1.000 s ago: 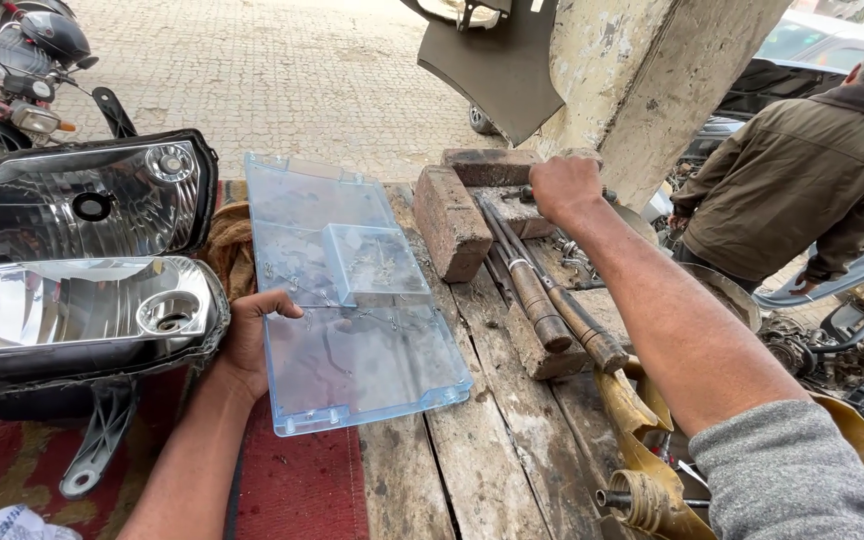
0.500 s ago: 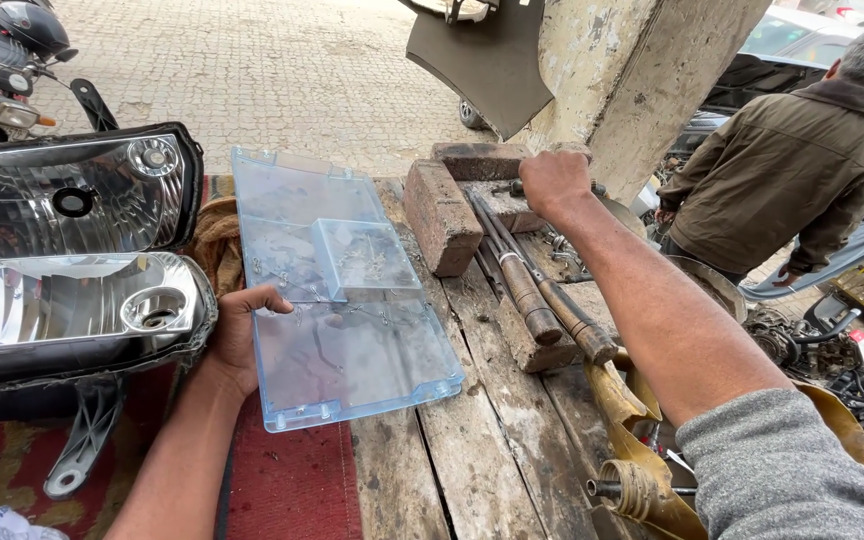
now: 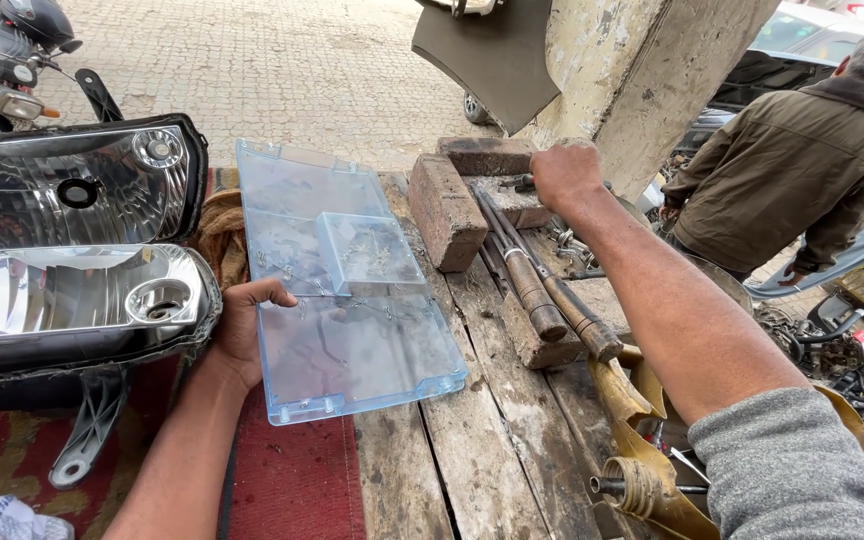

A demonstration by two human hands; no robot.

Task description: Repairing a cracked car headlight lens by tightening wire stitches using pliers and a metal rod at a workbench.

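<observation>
The left hand (image 3: pixel 242 330) grips the clear blue plastic tray (image 3: pixel 342 280) by its edge — light, stiff, probably brittle — while the right hand (image 3: pixel 567 175) is clenched, seemingly around a tool handle.

The right hand (image 3: pixel 564 175) covers what it grips, and the upper headlight (image 3: pixel 72 185) runs off the left edge.

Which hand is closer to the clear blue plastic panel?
Left. The left hand grips the clear blue plastic panel at its left edge; the right hand is apart, beyond the bricks.
</observation>
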